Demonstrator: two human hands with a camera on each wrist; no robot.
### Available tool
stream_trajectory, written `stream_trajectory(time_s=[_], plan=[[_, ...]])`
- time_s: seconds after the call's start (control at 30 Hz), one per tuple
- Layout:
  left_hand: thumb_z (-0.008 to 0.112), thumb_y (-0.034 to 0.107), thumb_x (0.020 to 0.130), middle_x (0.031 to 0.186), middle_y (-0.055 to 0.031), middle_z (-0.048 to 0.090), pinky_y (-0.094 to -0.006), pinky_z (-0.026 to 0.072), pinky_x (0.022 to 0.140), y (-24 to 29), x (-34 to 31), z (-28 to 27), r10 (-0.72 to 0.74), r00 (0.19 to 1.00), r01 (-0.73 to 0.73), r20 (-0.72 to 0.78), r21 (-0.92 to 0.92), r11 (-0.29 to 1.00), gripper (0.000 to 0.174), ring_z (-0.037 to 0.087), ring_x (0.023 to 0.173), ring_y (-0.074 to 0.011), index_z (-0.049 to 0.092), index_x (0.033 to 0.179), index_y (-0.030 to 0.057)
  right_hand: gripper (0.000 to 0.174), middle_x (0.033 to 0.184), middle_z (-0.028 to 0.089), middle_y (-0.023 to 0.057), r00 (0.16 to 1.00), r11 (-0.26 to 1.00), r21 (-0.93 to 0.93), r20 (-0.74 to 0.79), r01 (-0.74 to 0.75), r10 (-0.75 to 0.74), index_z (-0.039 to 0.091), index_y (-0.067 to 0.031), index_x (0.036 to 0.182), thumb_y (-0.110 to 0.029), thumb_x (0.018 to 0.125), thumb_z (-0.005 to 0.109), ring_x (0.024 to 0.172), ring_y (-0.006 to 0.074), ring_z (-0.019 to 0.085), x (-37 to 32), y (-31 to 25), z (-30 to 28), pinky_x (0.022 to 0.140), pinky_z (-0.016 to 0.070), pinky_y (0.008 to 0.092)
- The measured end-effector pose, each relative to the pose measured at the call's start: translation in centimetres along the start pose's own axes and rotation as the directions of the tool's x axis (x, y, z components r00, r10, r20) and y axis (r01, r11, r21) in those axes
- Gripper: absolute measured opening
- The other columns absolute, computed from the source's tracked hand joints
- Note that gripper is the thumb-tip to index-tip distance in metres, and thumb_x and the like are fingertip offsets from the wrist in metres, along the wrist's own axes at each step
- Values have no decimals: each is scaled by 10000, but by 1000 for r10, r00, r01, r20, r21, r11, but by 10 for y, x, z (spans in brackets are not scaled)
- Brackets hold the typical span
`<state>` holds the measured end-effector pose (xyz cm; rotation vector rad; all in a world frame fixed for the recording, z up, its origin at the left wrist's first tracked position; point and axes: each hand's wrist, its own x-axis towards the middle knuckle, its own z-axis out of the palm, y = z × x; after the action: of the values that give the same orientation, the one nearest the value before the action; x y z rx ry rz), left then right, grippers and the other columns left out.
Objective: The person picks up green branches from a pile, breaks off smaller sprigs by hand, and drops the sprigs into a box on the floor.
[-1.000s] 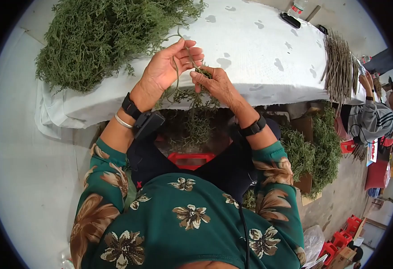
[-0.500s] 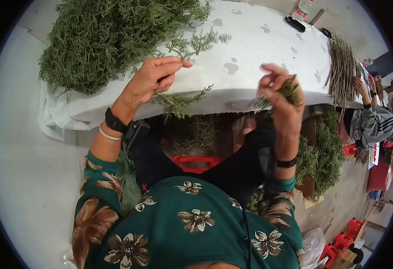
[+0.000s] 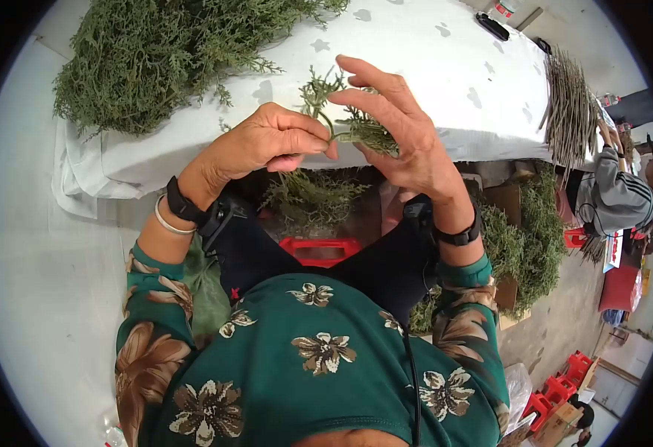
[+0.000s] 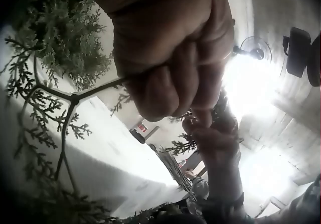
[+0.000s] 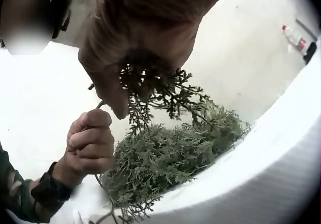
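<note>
In the head view my left hand (image 3: 270, 141) pinches a thin green stem between thumb and fingers. The forked branch (image 4: 74, 99) with small scaly leaves trails from that fist in the left wrist view. My right hand (image 3: 408, 134) is close by on the right, index and middle fingers raised and spread. A small bunch of green sprigs (image 3: 371, 135) lies in its palm, held between thumb and the other fingers. In the right wrist view the sprigs (image 5: 170, 91) hang out under the hand, and its thumb is right at the stem above my left fist.
A large heap of greenery (image 3: 162, 63) covers the left of the white-clothed table (image 3: 416, 52). A bundle of thin brown sticks (image 3: 571, 108) hangs over its right end, near a black case (image 3: 492, 27). More greenery (image 3: 535, 238) and a red stool (image 3: 320, 252) are below; another person (image 3: 617, 186) sits right.
The hands were together, then parted with the right hand moving right with sprigs; now the right hand is back beside the left. The left hand keeps pinching a stem.
</note>
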<state>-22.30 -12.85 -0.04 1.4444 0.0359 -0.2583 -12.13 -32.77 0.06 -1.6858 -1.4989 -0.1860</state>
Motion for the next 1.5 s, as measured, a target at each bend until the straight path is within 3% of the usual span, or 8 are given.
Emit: stream_trajectory(time_s=[0.23, 0.4, 0.67, 0.8, 0.9, 1.17, 1.3, 1.5], plan=[[566, 149, 832, 521, -31, 484, -187, 275, 408, -10, 10, -12, -19, 878, 67, 478, -84, 994, 213, 370, 437, -54, 652, 807, -45, 641, 1237, 527, 86, 949, 731, 610, 255, -306, 184, 536, -76, 1230, -22, 622, 732, 1111, 222, 504, -4, -1, 17, 909, 427, 338], [562, 139, 807, 519, -56, 505, -223, 278, 402, -8, 14, -1, -41, 810, 187, 585, -191, 964, 221, 358, 389, -82, 621, 738, -63, 552, 1153, 565, 72, 934, 785, 511, 259, -349, 246, 563, -50, 1171, -20, 644, 723, 1056, 201, 524, -19, 13, 25, 905, 425, 334], [507, 220, 909, 549, -35, 531, -197, 351, 451, -1, 2, 25, -84, 978, 76, 193, 46, 996, 288, 449, 446, -80, 634, 865, -35, 314, 955, 622, 61, 851, 612, 668, 61, -424, 522, 591, -26, 1022, -23, 722, 683, 867, 168, 594, -32, 22, 28, 816, 472, 302], [478, 256, 939, 589, -19, 542, -193, 373, 465, -22, 8, 24, 217, 969, -238, 122, 198, 951, 318, 455, 467, -59, 641, 929, -17, 285, 859, 647, 46, 797, 542, 725, 14, -424, 604, 589, -19, 1021, 0, 747, 664, 768, 144, 615, -32, 30, 32, 712, 500, 273], [480, 249, 942, 628, -13, 557, -184, 374, 467, -21, 4, 21, 143, 990, -137, 2, 301, 944, 308, 456, 482, -50, 622, 1006, -16, 218, 795, 654, 57, 882, 904, 142, -200, -404, 426, 608, -17, 973, 18, 762, 649, 683, 125, 609, -31, 36, 33, 615, 493, 259], [485, 248, 940, 547, 27, 476, -188, 267, 384, -41, -2, 24, -71, 996, 69, -55, -33, 997, 277, 345, 426, -22, 601, 973, -2, 118, 735, 645, 130, 865, 769, -413, -352, -487, 358, 675, -54, 851, -93, 740, 682, 633, 160, 606, -31, 79, 18, 588, 482, 300], [475, 247, 942, 516, 45, 427, -189, 210, 367, -47, 8, 53, 40, 991, -48, -127, -66, 997, 271, 289, 411, -8, 600, 932, 7, 108, 635, 602, 205, 646, 630, -154, -277, -761, 711, 652, -2, 728, -72, 705, 574, 620, 345, 615, -17, 113, 21, 543, 484, 387], [462, 251, 945, 519, 49, 417, -185, 212, 376, -23, -17, 47, 84, 992, -85, -98, -8, 996, 279, 290, 406, -16, 588, 950, 2, 134, 595, 631, 97, 502, 599, 9, -534, -801, 680, 691, -40, 700, -163, 722, 642, 531, 179, 570, -66, 211, -54, 513, 447, 319]])
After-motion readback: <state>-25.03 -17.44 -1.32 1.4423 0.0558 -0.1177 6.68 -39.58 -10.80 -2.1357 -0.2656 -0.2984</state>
